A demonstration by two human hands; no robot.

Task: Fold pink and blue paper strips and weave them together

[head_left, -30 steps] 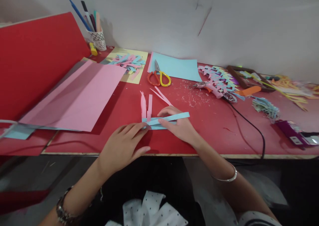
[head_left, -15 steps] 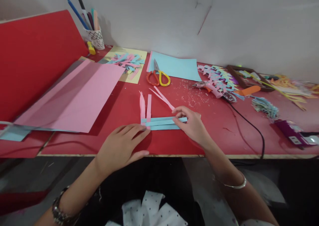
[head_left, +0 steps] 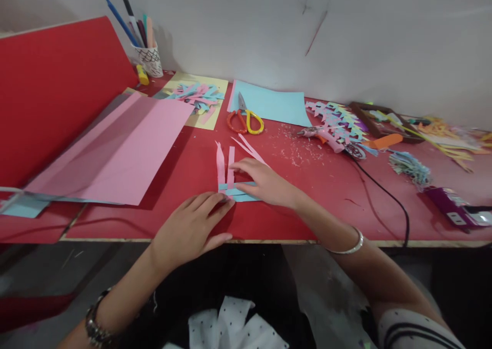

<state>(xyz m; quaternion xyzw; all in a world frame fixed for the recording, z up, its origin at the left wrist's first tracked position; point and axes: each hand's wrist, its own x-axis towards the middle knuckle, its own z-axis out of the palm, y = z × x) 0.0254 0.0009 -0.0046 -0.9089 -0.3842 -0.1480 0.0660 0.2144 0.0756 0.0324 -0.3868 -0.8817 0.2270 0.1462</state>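
My left hand [head_left: 194,226] lies flat with its fingers stretched out, the fingertips on the left end of the woven paper strips. Pale blue paper strips [head_left: 248,197] run sideways there, crossed by upright pink paper strips [head_left: 220,167]. Over the blue strips reaches my right hand [head_left: 267,182], thumb and forefinger apart. Its forefinger touches or hovers by the second pink strip [head_left: 231,157]; I cannot tell which. The right ends of the blue strips are hidden under this hand. Loose pink strips [head_left: 249,148] slant behind it.
Scissors [head_left: 246,121] lie behind the strips, near a blue sheet [head_left: 277,103]. A pink glue gun [head_left: 326,138] with a black cord rests on the right. Large pink paper [head_left: 126,144] covers the left side. A pen cup [head_left: 149,59] stands at the back.
My right hand has moved left from the blue strips' right ends to the second pink strip, its fingers spreading. My left hand stays in place.
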